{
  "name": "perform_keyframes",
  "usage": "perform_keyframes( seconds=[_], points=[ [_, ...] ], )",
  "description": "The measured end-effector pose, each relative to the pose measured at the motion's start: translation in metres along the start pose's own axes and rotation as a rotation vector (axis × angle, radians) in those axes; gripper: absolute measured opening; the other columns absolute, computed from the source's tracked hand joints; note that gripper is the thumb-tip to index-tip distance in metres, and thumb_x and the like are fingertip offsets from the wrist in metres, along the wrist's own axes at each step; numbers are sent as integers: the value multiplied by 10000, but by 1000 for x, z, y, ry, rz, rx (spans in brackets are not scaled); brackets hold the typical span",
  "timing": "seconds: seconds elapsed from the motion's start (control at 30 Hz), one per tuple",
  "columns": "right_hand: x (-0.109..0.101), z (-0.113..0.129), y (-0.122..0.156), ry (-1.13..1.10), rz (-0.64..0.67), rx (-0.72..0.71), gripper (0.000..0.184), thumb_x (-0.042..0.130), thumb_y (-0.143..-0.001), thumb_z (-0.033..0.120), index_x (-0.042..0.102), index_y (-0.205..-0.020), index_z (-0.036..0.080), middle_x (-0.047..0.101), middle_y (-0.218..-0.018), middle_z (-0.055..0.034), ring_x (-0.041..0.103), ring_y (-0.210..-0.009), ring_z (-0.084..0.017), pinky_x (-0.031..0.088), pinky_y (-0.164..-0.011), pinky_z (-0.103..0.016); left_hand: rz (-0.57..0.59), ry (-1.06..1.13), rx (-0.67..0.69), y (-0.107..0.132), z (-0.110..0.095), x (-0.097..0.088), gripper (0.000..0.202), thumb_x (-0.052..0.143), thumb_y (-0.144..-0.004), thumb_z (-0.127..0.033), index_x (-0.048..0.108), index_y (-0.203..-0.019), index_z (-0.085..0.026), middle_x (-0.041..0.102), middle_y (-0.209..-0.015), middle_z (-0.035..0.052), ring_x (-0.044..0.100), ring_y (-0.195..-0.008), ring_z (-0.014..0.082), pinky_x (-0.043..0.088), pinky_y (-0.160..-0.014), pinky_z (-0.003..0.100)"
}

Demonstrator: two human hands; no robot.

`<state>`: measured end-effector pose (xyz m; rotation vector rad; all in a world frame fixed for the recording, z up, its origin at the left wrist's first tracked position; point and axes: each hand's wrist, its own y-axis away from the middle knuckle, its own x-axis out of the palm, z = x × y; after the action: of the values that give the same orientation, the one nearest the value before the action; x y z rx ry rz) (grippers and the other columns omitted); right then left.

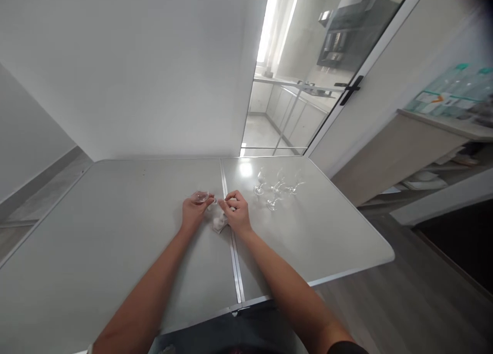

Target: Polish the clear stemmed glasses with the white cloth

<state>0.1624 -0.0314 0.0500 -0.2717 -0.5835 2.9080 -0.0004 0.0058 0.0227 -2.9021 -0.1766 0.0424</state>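
Observation:
My left hand (192, 211) is closed round a small clear stemmed glass (201, 196), whose round end shows above the fingers. I cannot tell whether that end is the foot or the bowl. Close beside it, my right hand (238, 214) has its fingers bent and pinched on a crumpled white cloth or tissue (220, 223). The cloth hangs below the fingers, near the tabletop. Both hands are almost touching, over the metal seam of the table. Farther right stand several clear stemmed glasses (271, 204) in a loose group.
The pale folding table (127, 231) has a metal strip (236, 267) down its middle. A white wall rises behind it. A glass door (292, 97) with a black handle (351, 90) is at the back right. Bottles (447, 95) stand on a wooden shelf unit at right.

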Motion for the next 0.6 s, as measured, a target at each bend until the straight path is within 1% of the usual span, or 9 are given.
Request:
perform_keyframes(
  seconds=[0.03, 0.07, 0.1, 0.13, 0.2, 0.27, 0.4, 0.5, 0.6],
  points=[
    [1, 0, 0, 36, 1, -25, 377, 682, -859, 411, 581, -572, 190, 615, -869, -35, 567, -748, -144, 459, -739, -278, 41, -5, 11, 0, 0, 0, 324, 838, -708, -445, 750, -853, -170, 777, -980, 110, 729, -868, 233, 598, -794, 346],
    [2, 0, 0, 65, 15, -40, 292, 690, -855, 398, 635, -651, 196, 637, -890, -38, 580, -760, -150, 467, -755, -280, 75, -2, 25, 0, -1, -1, 312, 840, -708, -440, 756, -844, -171, 773, -1013, 114, 725, -894, 236, 594, -806, 342],
    [3, 0, 0, 91, 49, -52, 189, 686, -857, 374, 686, -770, 206, 659, -896, -35, 596, -779, -158, 475, -779, -283, 97, 10, 36, 0, -2, -1, 301, 841, -708, -434, 760, -835, -174, 766, -1051, 116, 720, -916, 237, 591, -812, 337],
    [4, 0, 0, 112, 99, -63, 135, 671, -864, 344, 710, -892, 218, 681, -896, -31, 616, -804, -168, 481, -809, -289, 107, 28, 45, -1, -2, -2, 291, 841, -711, -431, 763, -829, -177, 756, -1091, 117, 714, -931, 235, 589, -817, 335],
    [5, -3, 2, 156, 196, -74, 179, 637, -875, 299, 713, -1024, 235, 717, -898, -27, 652, -856, -186, 484, -863, -300, 105, 65, 53, -1, -3, -3, 279, 840, -715, -431, 772, -819, -181, 735, -1137, 116, 704, -955, 233, 587, -826, 336],
    [7, -5, 4, 223, 223, -53, 174, 635, -870, 300, 717, -1012, 245, 740, -897, -24, 677, -870, -200, 484, -867, -304, 125, 86, 52, -2, -3, -3, 278, 845, -707, -439, 785, -798, -183, 718, -1146, 120, 695, -984, 243, 589, -815, 337],
    [9, -8, 7, 436, 160, 50, 169, 652, -864, 352, 717, -989, 259, 768, -904, -20, 689, -799, -206, 461, -753, -281, 232, 58, 57, -2, -3, 0, 279, 883, -658, -430, 822, -804, -200, 693, -1101, 119, 683, -973, 240, 583, -779, 317],
    [8, -7, 9, 598, 178, 39, 145, 639, -880, 354, 728, -945, 260, 770, -882, -37, 686, -802, -208, 419, -705, -264, 279, 82, 70, -1, -3, 1, 300, 892, -645, -433, 834, -846, -218, 683, -1064, 110, 672, -939, 231, 581, -791, 332],
    [5, -6, 10, 696, 236, -19, 141, 622, -890, 329, 728, -896, 237, 757, -882, -62, 677, -796, -206, 394, -678, -260, 315, 92, 105, -1, -5, 1, 336, 900, -633, -442, 832, -872, -216, 680, -1034, 110, 655, -976, 245, 574, -829, 352]
  ],
)
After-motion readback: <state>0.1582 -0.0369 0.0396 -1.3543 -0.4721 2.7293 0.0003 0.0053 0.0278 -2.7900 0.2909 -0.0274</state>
